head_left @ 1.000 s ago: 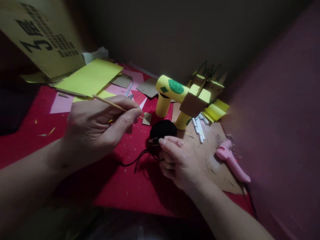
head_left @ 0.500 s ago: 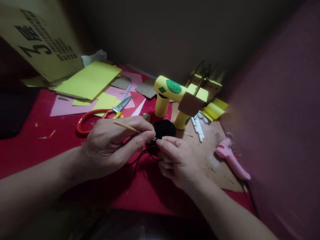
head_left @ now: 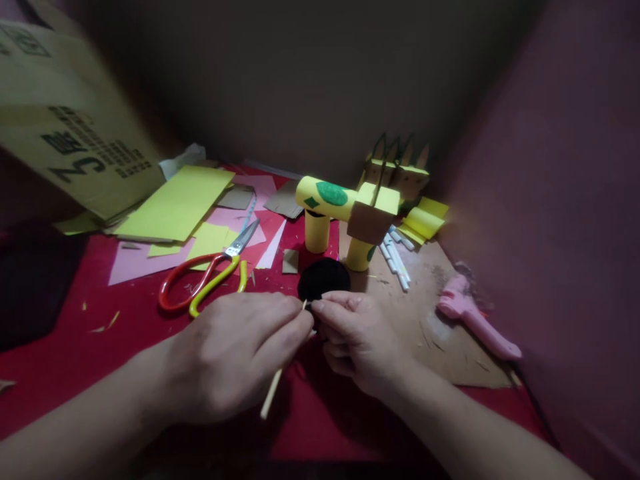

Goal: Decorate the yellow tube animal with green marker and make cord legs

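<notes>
Between my hands lies a rounded black thing that looks like a cloth pouch (head_left: pixel 324 279), its near edge hidden by my fingers. My left hand (head_left: pixel 250 350) is closed on a thin wooden stick (head_left: pixel 271 395). The stick's tip shows beside the fingertips, and its thicker end points down toward me. With thumb and forefinger, my right hand (head_left: pixel 353 330) pinches the near edge of the black pouch; the exact spot is too dark to make out. Both sets of fingertips almost touch. Left of them rest scissors (head_left: pixel 213 270) with red and yellow handles.
Behind the pouch stands a yellow paper-tube model (head_left: pixel 325 197) with green patches. White pens (head_left: pixel 396 261) and a pink glue gun (head_left: pixel 475 313) lie on cardboard (head_left: pixel 440 353) at right. Yellow paper (head_left: pixel 180 200) and a large carton (head_left: pixel 85 133) are at left.
The wooden stick has swung from pointing up-left to pointing down toward me, and my left hand has rolled over with it. The view has tilted slightly; my right hand keeps its pinch.
</notes>
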Action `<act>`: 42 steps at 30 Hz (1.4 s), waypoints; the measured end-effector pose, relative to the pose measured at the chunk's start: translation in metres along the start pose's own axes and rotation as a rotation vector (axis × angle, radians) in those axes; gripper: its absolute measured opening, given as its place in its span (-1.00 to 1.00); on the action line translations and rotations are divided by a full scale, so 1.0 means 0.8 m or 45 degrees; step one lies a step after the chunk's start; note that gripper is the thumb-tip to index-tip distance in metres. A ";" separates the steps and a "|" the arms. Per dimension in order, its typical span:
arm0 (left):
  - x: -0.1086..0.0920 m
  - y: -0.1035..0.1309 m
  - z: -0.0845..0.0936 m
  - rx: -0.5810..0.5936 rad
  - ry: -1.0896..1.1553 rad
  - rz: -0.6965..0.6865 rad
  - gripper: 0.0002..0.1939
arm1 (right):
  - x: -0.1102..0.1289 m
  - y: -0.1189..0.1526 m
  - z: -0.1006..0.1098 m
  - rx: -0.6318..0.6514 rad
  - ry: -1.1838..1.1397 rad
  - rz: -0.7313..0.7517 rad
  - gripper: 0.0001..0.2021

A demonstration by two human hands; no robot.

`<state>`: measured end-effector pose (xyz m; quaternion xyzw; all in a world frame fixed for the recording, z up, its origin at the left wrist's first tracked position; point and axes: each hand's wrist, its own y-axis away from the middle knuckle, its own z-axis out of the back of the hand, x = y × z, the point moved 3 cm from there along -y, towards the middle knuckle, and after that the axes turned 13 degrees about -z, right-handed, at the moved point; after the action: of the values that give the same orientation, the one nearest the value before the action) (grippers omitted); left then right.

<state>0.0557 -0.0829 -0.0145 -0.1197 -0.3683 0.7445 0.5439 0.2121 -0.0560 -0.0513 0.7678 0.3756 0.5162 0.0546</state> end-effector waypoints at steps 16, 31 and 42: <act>0.015 0.007 0.004 0.020 -0.325 -0.087 -0.80 | 0.006 0.003 -0.006 0.012 -0.014 0.017 -0.57; 0.024 -0.011 0.006 -0.073 0.395 0.545 -0.88 | 0.001 0.003 -0.002 0.065 -0.053 0.035 -0.52; 0.030 -0.014 -0.001 -0.050 0.497 0.702 -0.77 | 0.003 0.006 -0.005 0.186 -0.089 -0.053 -0.45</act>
<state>0.0555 -0.0594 -0.0019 -0.3656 -0.2252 0.8194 0.3797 0.2115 -0.0593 -0.0450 0.7792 0.4261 0.4591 0.0223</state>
